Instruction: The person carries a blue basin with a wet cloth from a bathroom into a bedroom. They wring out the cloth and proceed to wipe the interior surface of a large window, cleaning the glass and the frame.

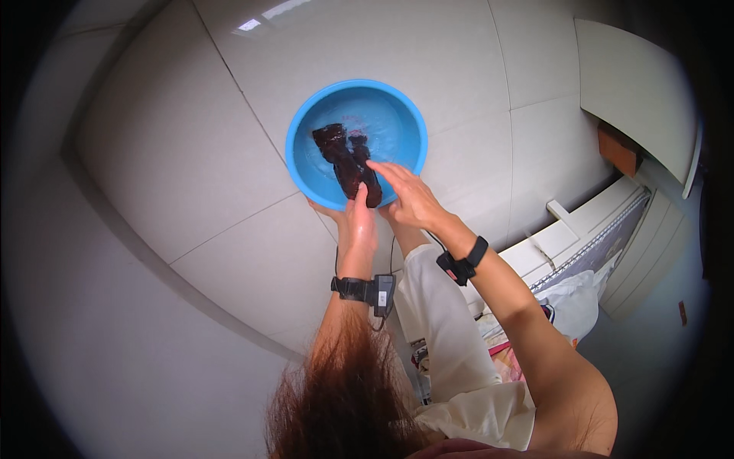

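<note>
A dark reddish-brown wet cloth [345, 163], perhaps a small garment, hangs folded over the near side of a round blue plastic basin [421, 143]. Its two far ends reach down into the water, which looks rippled with some pinkish flecks. My left hand [361, 221] holds the near end of the cloth, thumb on top, at the rim closest to me. To the right of it, my right hand [410, 195] is held out flat with fingers extended. Its fingertips are at the right edge of the cloth; whether they touch it I cannot tell.
The basin stands on light floor tiles [229, 189] with dark joints, just before my feet. A white wall [114, 321] runs along the left. On the right are a white bed frame [545, 241], a white plastic bag [573, 304] and a pale cabinet panel [631, 86]. Straps with small devices circle both wrists.
</note>
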`<action>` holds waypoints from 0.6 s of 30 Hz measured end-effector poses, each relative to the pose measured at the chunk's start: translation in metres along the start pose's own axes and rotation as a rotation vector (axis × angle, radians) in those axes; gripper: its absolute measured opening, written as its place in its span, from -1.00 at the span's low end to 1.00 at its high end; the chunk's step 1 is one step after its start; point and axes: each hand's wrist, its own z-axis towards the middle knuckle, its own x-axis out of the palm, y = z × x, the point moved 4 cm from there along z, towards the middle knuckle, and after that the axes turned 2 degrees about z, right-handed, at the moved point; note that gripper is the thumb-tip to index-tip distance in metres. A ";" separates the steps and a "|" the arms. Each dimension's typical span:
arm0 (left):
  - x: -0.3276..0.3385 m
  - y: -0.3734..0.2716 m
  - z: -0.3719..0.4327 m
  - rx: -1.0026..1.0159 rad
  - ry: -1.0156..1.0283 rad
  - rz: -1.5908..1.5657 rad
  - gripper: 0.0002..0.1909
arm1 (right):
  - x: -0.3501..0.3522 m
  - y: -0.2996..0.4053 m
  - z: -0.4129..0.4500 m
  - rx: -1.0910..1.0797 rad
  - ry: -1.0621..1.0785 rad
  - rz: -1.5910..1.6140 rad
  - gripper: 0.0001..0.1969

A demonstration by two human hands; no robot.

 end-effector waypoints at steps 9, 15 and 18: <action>-0.004 0.022 -0.012 -0.118 0.052 0.004 -0.08 | 0.034 -0.020 0.006 0.102 0.004 0.053 -0.33; -0.013 0.005 0.026 -0.372 0.225 -0.124 -0.16 | 0.017 0.018 -0.018 -0.047 -0.027 0.039 -0.52; -0.002 0.001 0.040 -0.372 0.307 -0.180 -0.23 | -0.010 0.043 -0.041 0.006 0.183 0.202 -0.56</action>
